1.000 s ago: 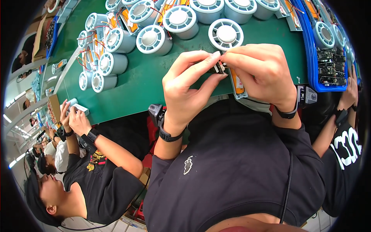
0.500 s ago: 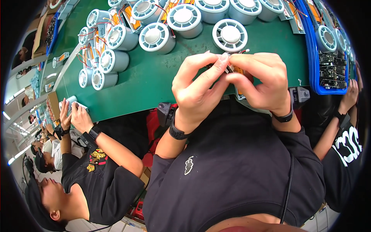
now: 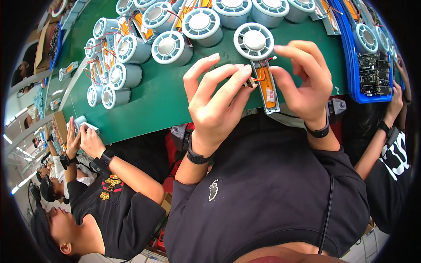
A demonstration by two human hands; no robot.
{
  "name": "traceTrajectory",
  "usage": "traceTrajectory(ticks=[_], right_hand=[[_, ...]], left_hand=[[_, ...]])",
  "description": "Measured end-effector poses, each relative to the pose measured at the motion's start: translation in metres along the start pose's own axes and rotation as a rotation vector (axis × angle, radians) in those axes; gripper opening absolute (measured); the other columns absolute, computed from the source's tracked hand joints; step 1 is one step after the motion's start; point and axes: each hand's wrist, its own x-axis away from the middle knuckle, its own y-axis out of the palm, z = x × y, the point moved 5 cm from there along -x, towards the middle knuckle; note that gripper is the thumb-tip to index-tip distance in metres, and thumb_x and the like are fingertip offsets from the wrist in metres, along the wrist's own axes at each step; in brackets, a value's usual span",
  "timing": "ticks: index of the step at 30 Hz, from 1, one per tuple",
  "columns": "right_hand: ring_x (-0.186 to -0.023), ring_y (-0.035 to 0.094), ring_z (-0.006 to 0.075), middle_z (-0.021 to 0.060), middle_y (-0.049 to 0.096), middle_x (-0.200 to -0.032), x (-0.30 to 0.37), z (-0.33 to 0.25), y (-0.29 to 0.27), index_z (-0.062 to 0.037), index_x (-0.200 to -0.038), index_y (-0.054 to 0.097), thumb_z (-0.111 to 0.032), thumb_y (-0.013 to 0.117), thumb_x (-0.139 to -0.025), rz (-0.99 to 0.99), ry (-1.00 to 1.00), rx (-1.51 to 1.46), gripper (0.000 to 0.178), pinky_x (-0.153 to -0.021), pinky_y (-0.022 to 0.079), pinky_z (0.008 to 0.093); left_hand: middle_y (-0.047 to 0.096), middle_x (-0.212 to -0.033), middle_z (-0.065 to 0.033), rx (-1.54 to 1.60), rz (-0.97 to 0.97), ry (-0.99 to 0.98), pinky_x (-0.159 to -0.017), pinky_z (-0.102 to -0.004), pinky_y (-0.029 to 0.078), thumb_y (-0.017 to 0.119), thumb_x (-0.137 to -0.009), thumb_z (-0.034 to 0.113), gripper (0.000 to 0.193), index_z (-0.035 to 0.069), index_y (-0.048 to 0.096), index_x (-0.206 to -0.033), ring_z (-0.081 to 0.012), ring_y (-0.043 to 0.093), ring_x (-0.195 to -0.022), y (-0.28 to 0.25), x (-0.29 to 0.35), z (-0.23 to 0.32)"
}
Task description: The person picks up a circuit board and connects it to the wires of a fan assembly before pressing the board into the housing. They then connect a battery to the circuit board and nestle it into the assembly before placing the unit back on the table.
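Note:
My left hand (image 3: 214, 97) pinches a small dark circuit board (image 3: 250, 82) between thumb and fingers. Red and yellow wires (image 3: 263, 74) run from the board to an open light-blue handle housing (image 3: 271, 97) with an orange battery inside. The housing extends toward me over the table's near edge, joined to a round light-blue fan head (image 3: 254, 40) at its far end. My right hand (image 3: 307, 83) is open beside the housing, thumb and fingers apart with nothing between them. Near its fingertips a small white connector (image 3: 274, 58) sticks out on a lead. My left fingers hide much of the board.
Several similar fan units (image 3: 201, 26) crowd the far side of the green table (image 3: 162, 105). On the right stands a blue tray (image 3: 353, 83) holding dark circuit boards (image 3: 375, 74) and more units. A co-worker's hands (image 3: 83, 138) handle a unit at left; another person's arm (image 3: 372, 149) is at right.
My hands have parted from their joint pinch. The right hand has let go and moved aside, uncovering the housing and wires, while the left keeps the circuit board.

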Motion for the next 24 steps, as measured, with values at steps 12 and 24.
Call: traceTrajectory(ticks=[12, 24], right_hand=[[-0.070, 0.068, 0.0147, 0.0127, 0.073, -0.094, 0.007, 0.007, 0.016, 0.0019, -0.099, 0.071, 0.010, 0.072, -0.085, -0.098, 0.176, -0.187, 0.017, -0.057, 0.052, 0.0236], [-0.066, 0.069, 0.0152, 0.0092, 0.075, -0.089, 0.003, 0.023, 0.013, 0.0007, -0.101, 0.073, 0.011, 0.074, -0.082, 0.031, -0.023, -0.295, 0.022, -0.055, 0.051, 0.0245]], left_hand=[[0.068, -0.108, -0.0124, 0.244, -0.207, -0.137, -0.085, -0.0402, 0.059, 0.080, -0.074, -0.005, 0.046, 0.004, 0.073, -0.119, -0.0306, 0.070, -0.099, 0.008, -0.009, -0.005], [0.067, -0.116, -0.0143, 0.736, -0.280, -0.633, -0.086, -0.0300, 0.061, 0.074, -0.088, -0.007, 0.036, -0.005, 0.065, -0.122, -0.0202, 0.070, -0.103, 0.025, 0.001, -0.017]])
